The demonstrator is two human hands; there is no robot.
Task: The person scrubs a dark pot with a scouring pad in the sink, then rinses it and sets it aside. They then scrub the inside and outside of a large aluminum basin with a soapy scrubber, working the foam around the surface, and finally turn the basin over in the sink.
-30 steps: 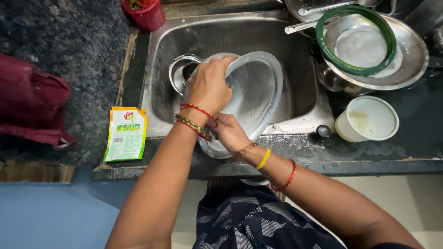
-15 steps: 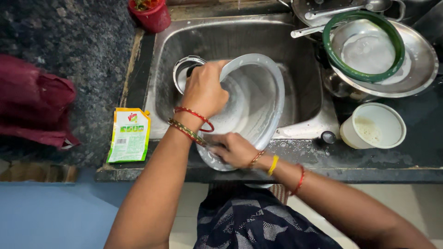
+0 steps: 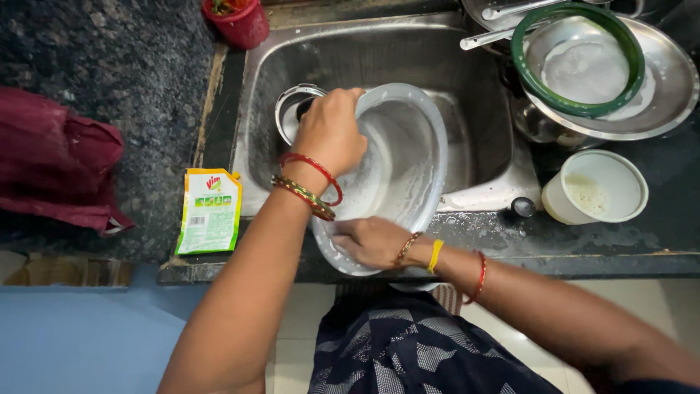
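Observation:
A large round steel plate (image 3: 408, 160), wet and streaked with white soap foam, is held tilted over the front edge of the steel sink (image 3: 408, 51). My left hand (image 3: 332, 131) grips its upper left rim, with red and gold bangles on the wrist. Resting on the plate's lower inner rim, my right hand (image 3: 372, 241) has its fingers curled against the soapy surface. Anything under that palm is hidden. A small steel bowl (image 3: 292, 109) lies in the sink behind my left hand.
A yellow-green detergent pouch (image 3: 210, 211) lies on the dark counter left of the sink, beside a maroon cloth (image 3: 58, 168). A red cup (image 3: 237, 22) stands at the back. On the right are stacked steel dishes with a green-rimmed plate (image 3: 576, 62) and a white cup (image 3: 594, 186).
My right hand has slid down the plate's inner surface toward its lower rim. My left hand keeps its hold on the upper rim.

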